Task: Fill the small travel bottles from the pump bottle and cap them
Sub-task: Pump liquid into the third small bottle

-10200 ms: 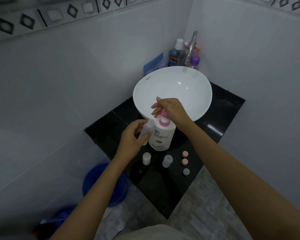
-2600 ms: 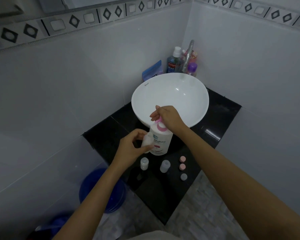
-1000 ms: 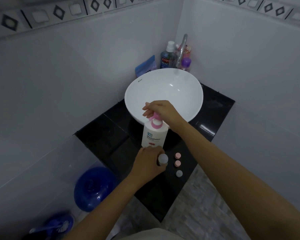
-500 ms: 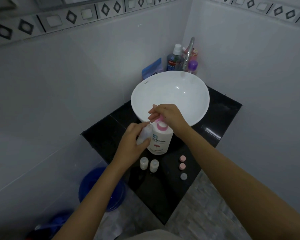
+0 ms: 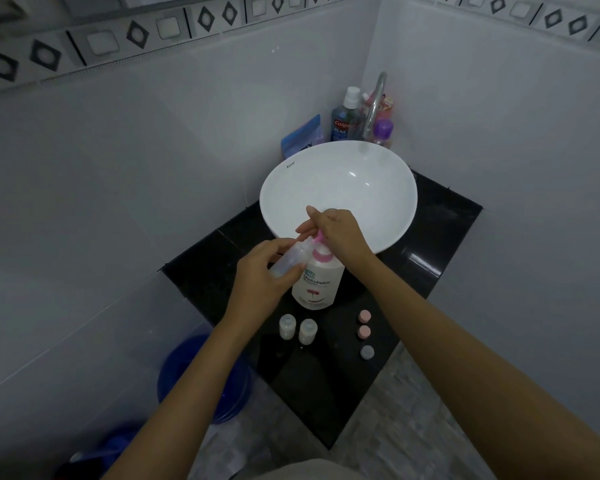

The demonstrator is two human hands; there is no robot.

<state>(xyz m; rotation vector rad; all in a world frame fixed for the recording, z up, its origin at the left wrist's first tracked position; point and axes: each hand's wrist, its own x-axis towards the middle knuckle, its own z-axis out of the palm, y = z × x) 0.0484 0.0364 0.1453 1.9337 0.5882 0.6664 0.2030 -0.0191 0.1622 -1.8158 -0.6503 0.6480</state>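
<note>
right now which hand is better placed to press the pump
Right. The right hand already rests on top of the pump bottle, while the left hand is busy holding a small travel bottle tilted at the nozzle.

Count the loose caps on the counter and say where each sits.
3, in a column right of the standing travel bottles: pink cap farthest, second pink cap in the middle, grey cap nearest. None visibly hidden.

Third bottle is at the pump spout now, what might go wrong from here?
1. The travel bottle in the left hand is tilted at the pink pump; a misaligned mouth may spill onto the black counter.
2. The two uncapped bottles stand right below the left wrist, so lowering it could topple them.
</note>
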